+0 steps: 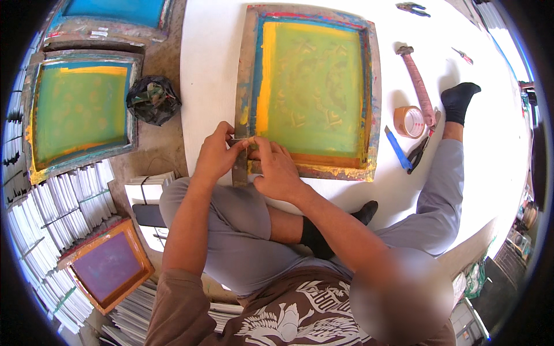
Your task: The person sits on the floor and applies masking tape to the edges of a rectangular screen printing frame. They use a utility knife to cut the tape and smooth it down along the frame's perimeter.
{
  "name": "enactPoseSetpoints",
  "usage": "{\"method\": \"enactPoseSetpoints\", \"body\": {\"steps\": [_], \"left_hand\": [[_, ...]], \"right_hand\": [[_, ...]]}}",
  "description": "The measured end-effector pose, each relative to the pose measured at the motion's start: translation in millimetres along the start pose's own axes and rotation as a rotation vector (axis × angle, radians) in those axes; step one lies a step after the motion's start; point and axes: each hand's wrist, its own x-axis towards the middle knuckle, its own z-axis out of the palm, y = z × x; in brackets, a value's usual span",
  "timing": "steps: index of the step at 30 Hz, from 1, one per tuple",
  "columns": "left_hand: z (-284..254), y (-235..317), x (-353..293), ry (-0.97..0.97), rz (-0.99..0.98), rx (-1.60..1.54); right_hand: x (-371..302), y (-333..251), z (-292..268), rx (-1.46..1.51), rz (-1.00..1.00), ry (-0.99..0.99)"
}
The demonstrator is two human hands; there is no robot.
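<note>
A screen-printing frame (245,75) lies on the white surface in front of me, its wood smeared with paint. Greenish mesh (317,86) with a yellow band along the left and top fills it. At the frame's lower left, my left hand (216,154) is closed in a pinch over the left rail. My right hand (278,172) is closed beside it, its thumb and forefinger nearly meeting the left fingertips. Something thin and pale shows between the fingers, too small to name. The right hand's lower fingers rest over the frame's corner.
Right of the frame lie a hammer (416,81), a brown tape roll (410,122), a blue utility knife (397,149), and a small screwdriver (463,56). Pliers (412,8) lie farther off. Leftward are a black plastic bag (154,106), another screen frame (83,109) and paper stacks (43,225).
</note>
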Motion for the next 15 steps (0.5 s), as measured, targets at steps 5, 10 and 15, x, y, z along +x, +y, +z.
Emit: {"method": "enactPoseSetpoints", "body": {"steps": [5, 10, 15], "left_hand": [[-6, 10, -2, -0.003, 0.007, -0.044], [-5, 10, -1, -0.03, -0.04, -0.033], [-2, 3, 0, -0.004, 0.015, -0.009]], "right_hand": [[-5, 8, -9, 0.006, -0.027, 0.03], [2, 0, 3, -0.108, 0.041, 0.009], [15, -1, 8, -0.065, 0.129, 0.112]]}}
